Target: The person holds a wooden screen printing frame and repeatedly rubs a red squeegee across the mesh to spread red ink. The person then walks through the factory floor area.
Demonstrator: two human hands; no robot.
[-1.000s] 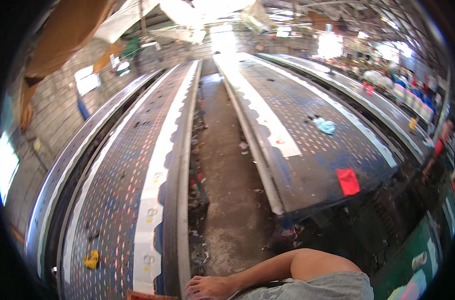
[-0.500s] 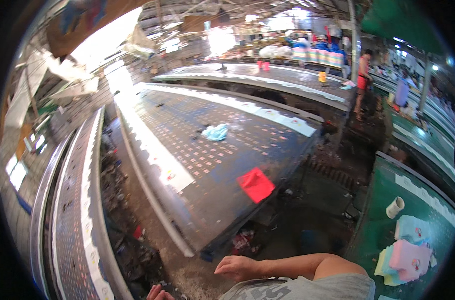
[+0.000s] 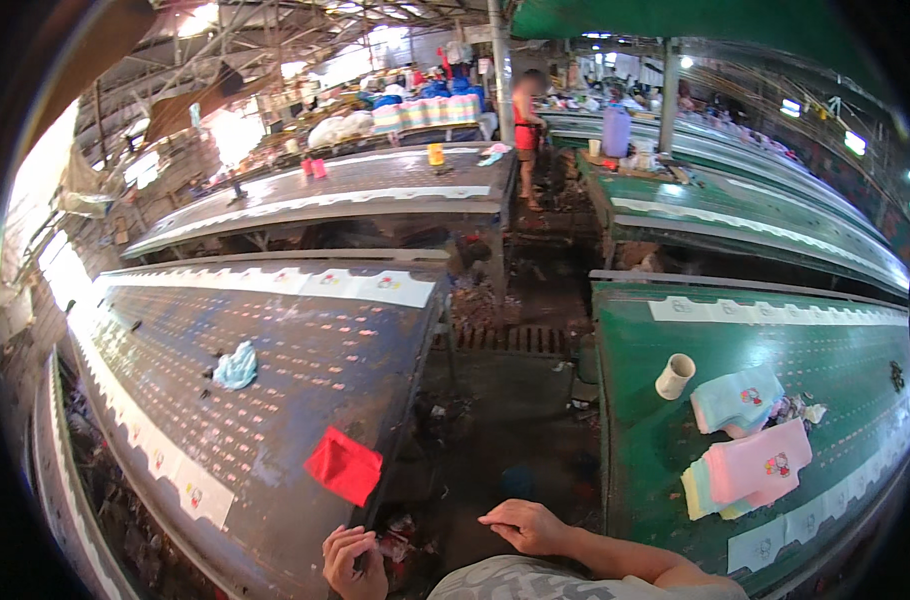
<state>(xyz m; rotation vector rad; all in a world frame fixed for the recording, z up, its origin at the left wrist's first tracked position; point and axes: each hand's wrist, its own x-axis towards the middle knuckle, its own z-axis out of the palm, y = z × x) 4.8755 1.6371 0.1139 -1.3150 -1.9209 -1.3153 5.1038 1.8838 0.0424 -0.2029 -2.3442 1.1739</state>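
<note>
My left hand (image 3: 354, 563) is at the lower edge, just off the near corner of the dark table (image 3: 305, 545). Its fingers curl loosely, apart from the thumb, with nothing seen in them. The right hand (image 3: 527, 527) hangs over the aisle in front of my body, fingers loosely stretched and holding nothing that shows. Closest to the left hand lies a red cloth (image 3: 344, 466) on that table's near end. Farther up the same table is a crumpled light blue cloth (image 3: 236, 366).
On the green table (image 3: 635, 480) at right stand a cream cup-like cylinder (image 3: 675, 376), a folded blue cloth (image 3: 738, 397) and a stack of pink and yellow cloths (image 3: 760, 466). White printed strips (image 3: 395, 288) line the tables. A person (image 3: 526, 135) stands far down the aisle.
My view has swung right, bringing the green table further in. The left hand has come up more fully into view; the right hand stays in front of my body.
</note>
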